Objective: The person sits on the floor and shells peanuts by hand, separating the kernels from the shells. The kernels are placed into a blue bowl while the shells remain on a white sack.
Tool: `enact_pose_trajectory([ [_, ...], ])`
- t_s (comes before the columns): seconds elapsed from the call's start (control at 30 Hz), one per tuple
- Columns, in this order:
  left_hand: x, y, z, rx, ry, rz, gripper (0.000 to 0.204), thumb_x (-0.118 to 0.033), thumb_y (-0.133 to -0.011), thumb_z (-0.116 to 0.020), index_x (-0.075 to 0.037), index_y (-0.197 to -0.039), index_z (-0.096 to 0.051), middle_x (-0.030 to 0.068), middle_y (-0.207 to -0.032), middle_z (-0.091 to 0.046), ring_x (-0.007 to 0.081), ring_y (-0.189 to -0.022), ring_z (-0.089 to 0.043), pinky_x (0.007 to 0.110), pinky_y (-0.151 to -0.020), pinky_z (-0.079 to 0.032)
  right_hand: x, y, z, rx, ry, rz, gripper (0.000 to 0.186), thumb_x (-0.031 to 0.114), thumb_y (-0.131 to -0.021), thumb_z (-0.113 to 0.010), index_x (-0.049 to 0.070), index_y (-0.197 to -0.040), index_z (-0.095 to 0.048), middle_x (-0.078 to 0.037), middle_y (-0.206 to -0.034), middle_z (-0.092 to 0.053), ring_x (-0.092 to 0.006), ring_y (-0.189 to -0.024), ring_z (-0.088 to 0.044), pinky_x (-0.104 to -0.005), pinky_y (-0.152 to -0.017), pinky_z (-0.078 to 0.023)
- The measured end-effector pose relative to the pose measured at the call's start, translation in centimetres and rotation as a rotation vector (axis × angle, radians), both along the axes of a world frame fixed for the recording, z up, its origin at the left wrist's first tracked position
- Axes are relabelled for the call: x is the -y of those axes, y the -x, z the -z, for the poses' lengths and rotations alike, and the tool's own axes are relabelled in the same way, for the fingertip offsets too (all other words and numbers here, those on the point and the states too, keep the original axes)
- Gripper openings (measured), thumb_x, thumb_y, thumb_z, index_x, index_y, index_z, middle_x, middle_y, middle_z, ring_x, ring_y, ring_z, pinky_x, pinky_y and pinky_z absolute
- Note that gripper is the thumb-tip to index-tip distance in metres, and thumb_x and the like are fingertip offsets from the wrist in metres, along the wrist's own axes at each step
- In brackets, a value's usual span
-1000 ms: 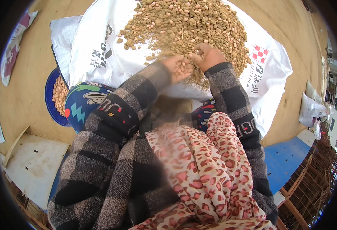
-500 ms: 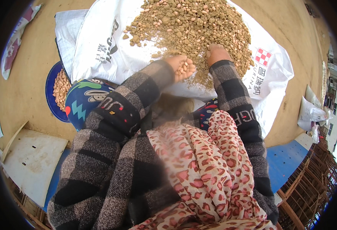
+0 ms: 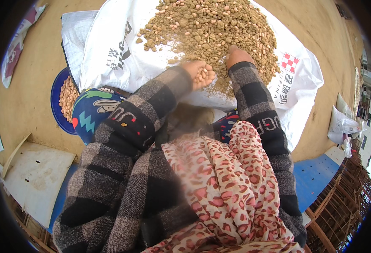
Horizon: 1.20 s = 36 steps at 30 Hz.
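My left hand (image 3: pixel 199 72) is cupped palm up, its fingers curled round several pinkish shelled peanuts (image 3: pixel 203 75). It hovers at the near side of a wide heap of peanuts mixed with brown soil clods (image 3: pixel 211 29). To its right, my right hand (image 3: pixel 238 56) reaches down to the heap's near right part, back upward. Its fingers look bent inward and are mostly hidden, so what they pinch does not show. Under the heap lies a white woven sack (image 3: pixel 297 105) with printing and a red checkered square.
Left of my knee stands a blue basin (image 3: pixel 55 101) holding peanuts. A pale board (image 3: pixel 38 177) lies at the lower left and a blue panel (image 3: pixel 316 179) at the lower right. White bags (image 3: pixel 341 126) rest on the tan ground at right.
My right hand has turned slightly and shifted a little to the left and up, its thumb side now showing. My left hand stays still with its peanuts.
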State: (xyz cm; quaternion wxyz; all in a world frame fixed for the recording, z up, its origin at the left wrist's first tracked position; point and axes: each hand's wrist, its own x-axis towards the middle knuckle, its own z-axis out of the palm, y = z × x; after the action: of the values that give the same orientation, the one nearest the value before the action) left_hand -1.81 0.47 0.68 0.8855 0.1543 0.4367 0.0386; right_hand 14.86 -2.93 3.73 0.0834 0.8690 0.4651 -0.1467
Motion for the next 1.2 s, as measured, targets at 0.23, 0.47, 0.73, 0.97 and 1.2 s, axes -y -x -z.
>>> enact_pose_trajectory([
  [0.23,0.0,-0.1,0.0,0.074,0.098,-0.032,0.033,-0.028,-0.090,-0.043,0.002,-0.099,-0.053,0.0142,-0.089,-0.062,0.0220,-0.081,-0.063,0.032,-0.069,-0.055,3.0,2.0,-0.4,-0.533,-0.350,-0.093,0.019,0.022,-0.081,-0.058,0.008,-0.094,-0.060,-0.007,-0.071,-0.063,-0.0152,-0.065,-0.059,-0.0292,-0.062,-0.048],
  [0.47,-2.2,2.2,-1.6,0.157,0.093,-0.164,0.025,-0.023,-0.089,-0.046,0.000,-0.093,-0.054,0.0068,-0.074,-0.059,0.0119,-0.066,-0.060,0.017,-0.048,-0.052,1.0,3.6,0.8,-0.362,-0.384,-0.145,0.018,0.015,-0.081,-0.054,0.013,-0.097,-0.060,-0.015,-0.081,-0.062,-0.0280,-0.074,-0.059,-0.0358,-0.067,-0.047],
  [0.73,-9.4,12.3,-12.0,0.590,-0.405,-0.181,0.022,-0.016,-0.092,-0.043,0.002,-0.105,-0.047,0.0013,-0.081,-0.046,0.0048,-0.063,-0.043,0.010,-0.039,-0.036,3.2,4.8,1.8,-0.597,-0.223,-0.322,0.018,0.007,-0.080,-0.052,0.015,-0.092,-0.063,-0.008,-0.080,-0.063,-0.0235,-0.073,-0.060,-0.0329,-0.068,-0.047],
  [0.97,-15.7,31.7,-10.0,-0.236,-0.818,-0.580,0.022,-0.015,-0.091,-0.044,0.003,-0.102,-0.049,0.0072,-0.086,-0.056,0.0089,-0.068,-0.055,0.013,-0.044,-0.044,4.2,3.6,0.4,-0.494,-0.221,-0.168,0.012,0.017,-0.079,-0.059,0.010,-0.088,-0.062,-0.010,-0.074,-0.063,-0.0239,-0.070,-0.060,-0.0344,-0.067,-0.047],
  [1.2,-14.7,40.4,0.5,-0.863,-0.616,-0.480,0.034,-0.020,-0.085,-0.051,0.000,-0.112,-0.051,0.0121,-0.105,-0.058,0.0209,-0.098,-0.057,0.027,-0.079,-0.047,5.3,5.8,0.6,-0.326,-0.045,-0.287,0.024,0.020,-0.078,-0.058,0.005,-0.097,-0.053,-0.020,-0.089,-0.058,-0.0339,-0.087,-0.057,-0.0419,-0.074,-0.046],
])
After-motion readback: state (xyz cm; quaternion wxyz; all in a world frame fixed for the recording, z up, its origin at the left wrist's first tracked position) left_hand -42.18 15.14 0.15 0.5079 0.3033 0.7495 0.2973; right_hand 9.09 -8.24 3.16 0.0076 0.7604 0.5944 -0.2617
